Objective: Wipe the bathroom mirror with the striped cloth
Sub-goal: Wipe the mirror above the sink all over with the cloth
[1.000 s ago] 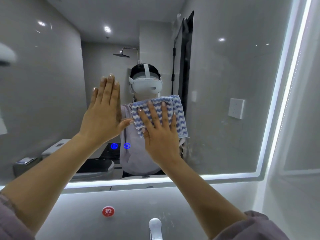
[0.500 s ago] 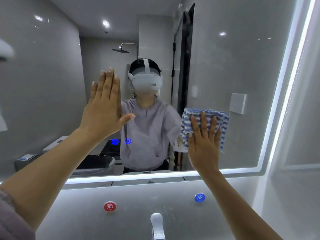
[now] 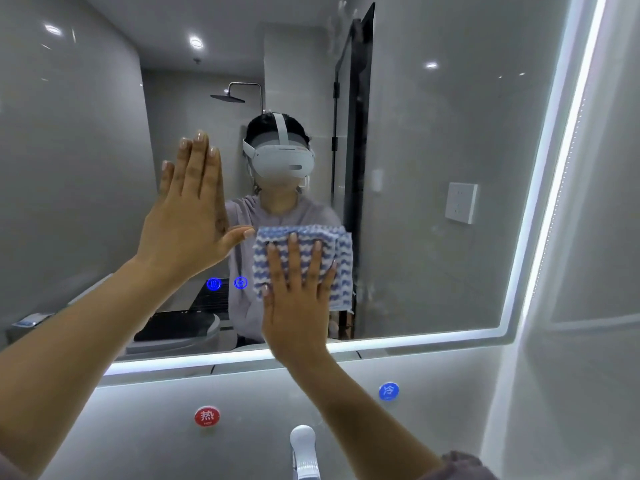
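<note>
The large bathroom mirror [image 3: 433, 140] with a lit edge fills the wall ahead. A blue-and-white striped cloth [image 3: 341, 258] lies flat on the lower middle of the glass. My right hand [image 3: 298, 299] presses on it with fingers spread, palm covering the cloth's lower part. My left hand [image 3: 188, 220] rests flat against the glass to the left of the cloth, fingers together and pointing up, thumb out toward the cloth, holding nothing.
A chrome tap [image 3: 304, 448] stands below at the bottom centre. On the wall under the mirror are a red hot-water marker [image 3: 207, 416] and a blue cold-water marker [image 3: 388, 391]. Two blue touch icons [image 3: 227, 283] glow on the glass. A grey wall closes the right side.
My right hand slid the cloth right to the mirror's lower right, then back left to the lower middle. The left hand stayed flat on the glass.
</note>
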`<act>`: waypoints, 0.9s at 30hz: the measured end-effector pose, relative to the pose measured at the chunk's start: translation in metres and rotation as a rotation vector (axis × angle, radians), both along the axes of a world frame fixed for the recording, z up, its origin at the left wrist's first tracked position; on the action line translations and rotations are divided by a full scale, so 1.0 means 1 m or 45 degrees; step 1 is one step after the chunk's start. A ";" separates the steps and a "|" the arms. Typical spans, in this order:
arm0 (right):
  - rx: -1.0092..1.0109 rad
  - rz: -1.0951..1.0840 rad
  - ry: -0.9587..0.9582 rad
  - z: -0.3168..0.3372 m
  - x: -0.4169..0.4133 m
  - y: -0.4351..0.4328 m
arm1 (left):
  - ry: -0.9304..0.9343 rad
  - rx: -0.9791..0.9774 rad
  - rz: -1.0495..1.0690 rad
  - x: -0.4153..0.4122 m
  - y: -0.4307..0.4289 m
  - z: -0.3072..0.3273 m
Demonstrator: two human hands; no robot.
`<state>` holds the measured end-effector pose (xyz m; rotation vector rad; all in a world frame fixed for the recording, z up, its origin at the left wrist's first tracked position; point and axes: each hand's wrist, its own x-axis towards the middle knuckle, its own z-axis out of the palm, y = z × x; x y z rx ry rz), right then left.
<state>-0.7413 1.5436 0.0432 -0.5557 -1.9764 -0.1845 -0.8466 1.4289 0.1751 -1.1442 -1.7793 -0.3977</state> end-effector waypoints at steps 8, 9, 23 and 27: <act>0.277 -0.068 -0.137 -0.037 0.038 0.045 | -0.004 0.009 -0.008 0.000 0.002 0.000; 0.268 -0.089 -0.123 -0.038 0.045 0.054 | -0.017 0.003 -0.002 0.001 0.001 0.001; -0.043 -0.033 -0.037 -0.039 0.009 0.000 | -0.018 -0.001 -0.022 0.001 0.001 0.000; 0.055 0.000 -0.086 -0.048 -0.019 -0.034 | -0.027 -0.014 0.008 0.002 -0.001 0.000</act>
